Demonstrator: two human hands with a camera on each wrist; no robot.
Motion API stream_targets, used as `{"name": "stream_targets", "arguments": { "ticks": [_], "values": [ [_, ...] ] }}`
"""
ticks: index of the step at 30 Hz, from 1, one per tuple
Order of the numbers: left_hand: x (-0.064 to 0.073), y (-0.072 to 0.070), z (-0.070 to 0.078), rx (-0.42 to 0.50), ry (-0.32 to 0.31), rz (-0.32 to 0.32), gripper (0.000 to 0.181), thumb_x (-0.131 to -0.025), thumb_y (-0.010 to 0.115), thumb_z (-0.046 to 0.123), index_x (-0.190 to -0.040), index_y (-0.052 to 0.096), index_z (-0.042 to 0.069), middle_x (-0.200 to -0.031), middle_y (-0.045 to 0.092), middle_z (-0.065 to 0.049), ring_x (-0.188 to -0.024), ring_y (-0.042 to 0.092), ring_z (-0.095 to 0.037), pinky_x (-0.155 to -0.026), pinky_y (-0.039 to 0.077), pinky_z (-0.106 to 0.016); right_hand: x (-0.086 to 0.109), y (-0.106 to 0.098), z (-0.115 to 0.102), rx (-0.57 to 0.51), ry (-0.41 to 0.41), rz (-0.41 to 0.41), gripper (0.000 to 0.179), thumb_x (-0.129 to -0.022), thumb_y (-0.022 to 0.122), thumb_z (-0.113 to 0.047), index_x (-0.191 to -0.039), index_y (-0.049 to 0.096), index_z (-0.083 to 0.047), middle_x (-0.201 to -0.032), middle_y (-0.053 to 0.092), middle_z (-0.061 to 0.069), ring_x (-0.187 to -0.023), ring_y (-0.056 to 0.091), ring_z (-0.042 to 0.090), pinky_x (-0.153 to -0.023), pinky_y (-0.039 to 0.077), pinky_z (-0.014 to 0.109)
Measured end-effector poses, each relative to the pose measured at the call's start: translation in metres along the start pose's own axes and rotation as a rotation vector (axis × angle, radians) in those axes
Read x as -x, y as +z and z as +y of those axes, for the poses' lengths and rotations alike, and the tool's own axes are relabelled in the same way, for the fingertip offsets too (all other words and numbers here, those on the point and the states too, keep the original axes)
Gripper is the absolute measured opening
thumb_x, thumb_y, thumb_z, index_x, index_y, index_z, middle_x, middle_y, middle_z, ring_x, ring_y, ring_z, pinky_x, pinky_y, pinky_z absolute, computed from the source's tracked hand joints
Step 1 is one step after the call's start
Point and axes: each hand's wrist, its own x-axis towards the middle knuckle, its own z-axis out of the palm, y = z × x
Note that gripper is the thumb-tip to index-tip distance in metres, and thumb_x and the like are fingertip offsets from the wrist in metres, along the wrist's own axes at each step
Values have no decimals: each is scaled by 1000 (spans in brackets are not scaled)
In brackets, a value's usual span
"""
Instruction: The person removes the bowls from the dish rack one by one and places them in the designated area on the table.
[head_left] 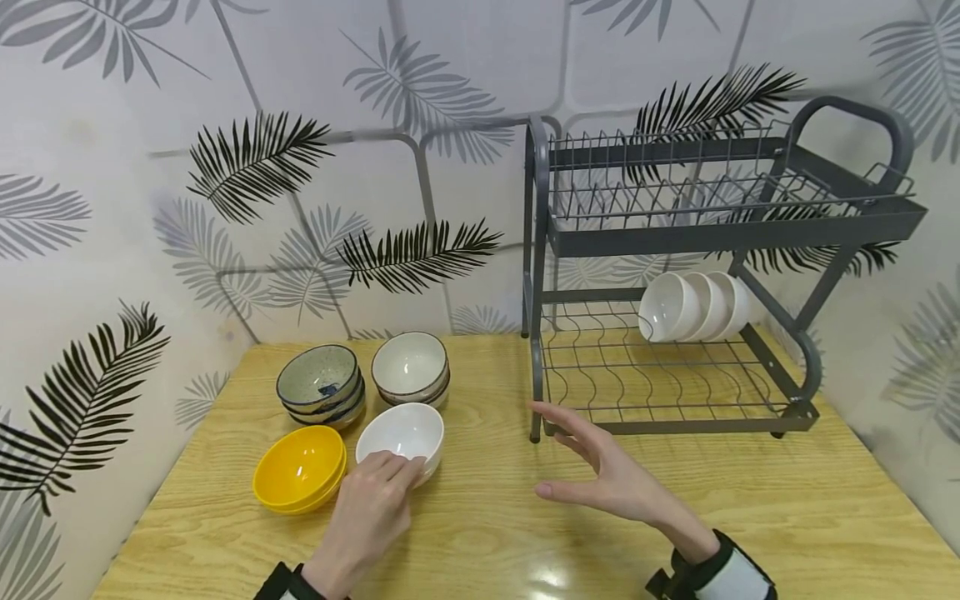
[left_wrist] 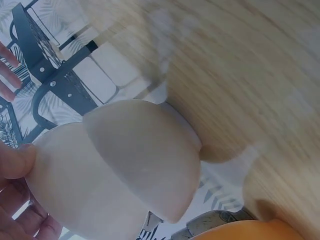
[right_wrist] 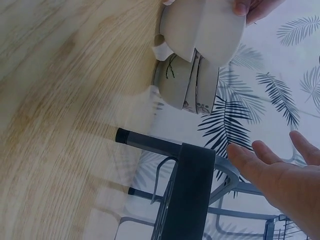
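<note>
My left hand (head_left: 375, 496) grips the near rim of a white bowl (head_left: 405, 425). The left wrist view shows this held bowl (left_wrist: 82, 185) tilted out of a second white bowl (left_wrist: 145, 150), which stands on the table. From the right wrist view, the held bowl (right_wrist: 220, 35) sits partly raised above the lower one. My right hand (head_left: 611, 479) hovers over the table in front of the dish rack's left side, its fingers spread and holding nothing. Three white bowls (head_left: 667, 308) lean in a row on the lower tier of the dark grey dish rack (head_left: 735, 237).
Left of the held bowl are stacked yellow bowls (head_left: 300, 471). Behind stand stacked speckled grey-blue bowls (head_left: 318, 379) and brown-rimmed white bowls (head_left: 408, 367). The rack's left leg (head_left: 535, 400) rises between the hands. A leaf-patterned wall (head_left: 465, 75) closes off the back of the wooden table (head_left: 480, 533).
</note>
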Motion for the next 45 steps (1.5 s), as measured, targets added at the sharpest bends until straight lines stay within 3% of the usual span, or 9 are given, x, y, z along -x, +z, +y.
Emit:
{"name": "stream_targets", "arguments": {
  "ticks": [21,26,35,45],
  "values": [
    [8,7,-10,-9,-50,-62,18,-69,72,-1,-86,74,4,-71,70,-4,-66,59,-19,-58,56,-35,3,-2,3,-2,62,8,81,-82,74,-11,-148,30,-2,-152,29,20,-137,26,37,-109,24,62],
    [10,10,-10,-11,-67,-94,19,-68,73,-2,-85,75,5,-71,71,-3,-67,60,-20,-58,56,-36,4,-3,4,0,65,9,80,-82,74,-11,-148,30,-3,-152,29,18,-137,26,34,-110,24,61],
    [13,13,-11,2,-79,-149,22,-69,71,-4,-88,75,5,-74,72,-4,-70,61,-21,-61,58,-37,5,-4,6,-3,61,4,78,-83,73,-12,-148,30,-1,-151,29,21,-135,26,41,-109,24,63],
    [14,12,-10,-1,-91,-174,23,-70,69,-5,-90,75,6,-75,71,-3,-69,59,-20,-59,55,-37,4,-4,6,-7,54,-4,78,-83,73,-10,-147,30,0,-151,29,23,-135,26,41,-108,24,64]
  ]
}}
